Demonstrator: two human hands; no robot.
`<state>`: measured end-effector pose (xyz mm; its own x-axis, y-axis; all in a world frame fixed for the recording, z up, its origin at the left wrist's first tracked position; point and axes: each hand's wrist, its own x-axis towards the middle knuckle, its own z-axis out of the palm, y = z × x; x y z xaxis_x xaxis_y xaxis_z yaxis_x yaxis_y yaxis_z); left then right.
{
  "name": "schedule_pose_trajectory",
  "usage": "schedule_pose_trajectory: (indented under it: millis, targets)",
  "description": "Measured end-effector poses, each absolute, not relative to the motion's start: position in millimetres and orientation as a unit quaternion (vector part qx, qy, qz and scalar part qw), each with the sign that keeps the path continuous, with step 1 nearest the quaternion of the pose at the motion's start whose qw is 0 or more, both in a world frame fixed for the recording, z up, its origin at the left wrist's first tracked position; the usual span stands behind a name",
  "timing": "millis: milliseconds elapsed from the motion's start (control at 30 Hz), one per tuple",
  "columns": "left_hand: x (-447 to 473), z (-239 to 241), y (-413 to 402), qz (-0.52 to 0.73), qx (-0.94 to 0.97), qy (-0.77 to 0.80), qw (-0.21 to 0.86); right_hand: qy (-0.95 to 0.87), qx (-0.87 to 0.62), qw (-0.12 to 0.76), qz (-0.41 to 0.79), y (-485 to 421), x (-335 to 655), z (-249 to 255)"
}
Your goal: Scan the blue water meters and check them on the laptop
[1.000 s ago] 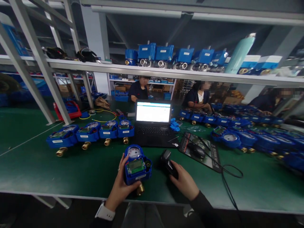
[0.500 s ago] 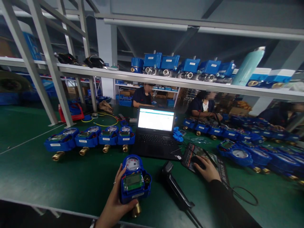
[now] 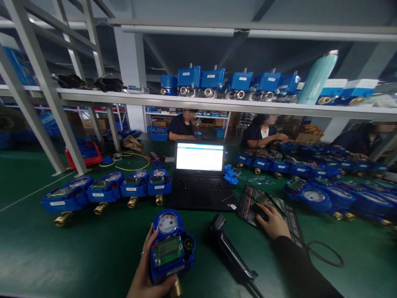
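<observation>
My left hand (image 3: 149, 265) is wrapped around a blue water meter (image 3: 170, 244) near the front of the green bench. The meter has a round dial at its far end, a small display on a green circuit board, and a brass pipe end towards me. My right hand (image 3: 273, 221) rests over a black computer mouse (image 3: 259, 212) on a patterned mouse pad (image 3: 291, 219). A black handheld scanner (image 3: 231, 252) lies between my hands. Behind them stands an open laptop (image 3: 200, 182) with a lit, mostly white screen.
Several similar meters (image 3: 102, 188) line up left of the laptop, and more (image 3: 338, 198) crowd the right side. A shelf (image 3: 217, 100) overhead bears blue valve units (image 3: 214, 77) and a teal bottle (image 3: 319, 78). Co-workers (image 3: 181, 126) sit across the bench. A red holder (image 3: 83, 154) stands at left.
The view has shifted a little, so the nearby meters appear slightly lower and further left. My left hand still grips the water meter, and my right hand stays on the mouse.
</observation>
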<state>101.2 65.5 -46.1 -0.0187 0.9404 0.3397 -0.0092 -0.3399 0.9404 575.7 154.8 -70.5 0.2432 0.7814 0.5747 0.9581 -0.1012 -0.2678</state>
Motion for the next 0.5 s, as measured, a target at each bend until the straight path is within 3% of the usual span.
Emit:
schedule_pose_trajectory:
  millis: [500]
  targets:
    - [100.9, -45.4, 64.4, 0.579, 0.572, 0.412, 0.408, -0.599, -0.725, 0.302, -0.159, 156.3, 576.6, -72.2]
